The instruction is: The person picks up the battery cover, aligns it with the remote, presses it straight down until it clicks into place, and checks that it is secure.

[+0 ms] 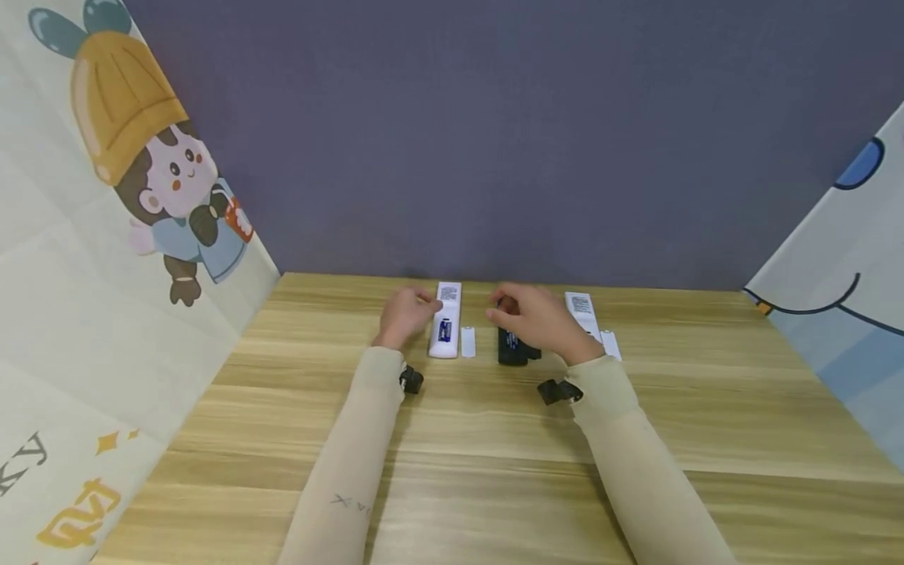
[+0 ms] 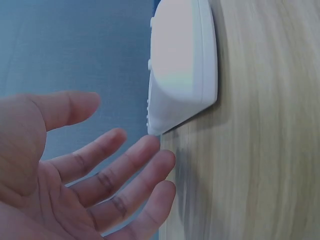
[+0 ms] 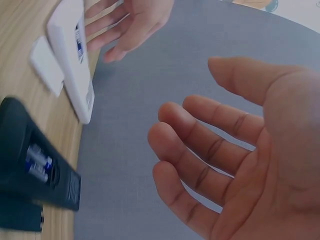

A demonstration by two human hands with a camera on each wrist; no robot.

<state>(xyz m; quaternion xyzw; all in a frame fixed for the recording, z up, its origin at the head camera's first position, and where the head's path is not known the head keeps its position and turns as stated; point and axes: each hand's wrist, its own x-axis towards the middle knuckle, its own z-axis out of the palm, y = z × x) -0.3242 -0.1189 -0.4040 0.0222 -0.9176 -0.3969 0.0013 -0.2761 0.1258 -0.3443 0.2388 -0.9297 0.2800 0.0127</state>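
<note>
A white remote control (image 1: 450, 302) lies back-up on the table, its battery bay showing blue batteries (image 1: 445, 330). Beside its left edge is my left hand (image 1: 407, 315), fingers (image 2: 127, 167) loosely bent and holding nothing. My right hand (image 1: 542, 320) hovers over a black remote control (image 3: 37, 165), whose open bay also shows blue batteries (image 3: 39, 162). Between the right thumb and fingers (image 3: 187, 142) there is only air. In the head view that hand hides part of the black remote. A black battery cover (image 3: 20, 216) lies against the black remote.
A white battery cover (image 1: 468, 342) lies right of the first white remote. Farther right are a second white remote control (image 1: 581, 308), partly hidden by the right hand, and another white cover (image 1: 611, 345). A grey panel (image 1: 494, 157) rises behind the wooden table (image 1: 480, 479).
</note>
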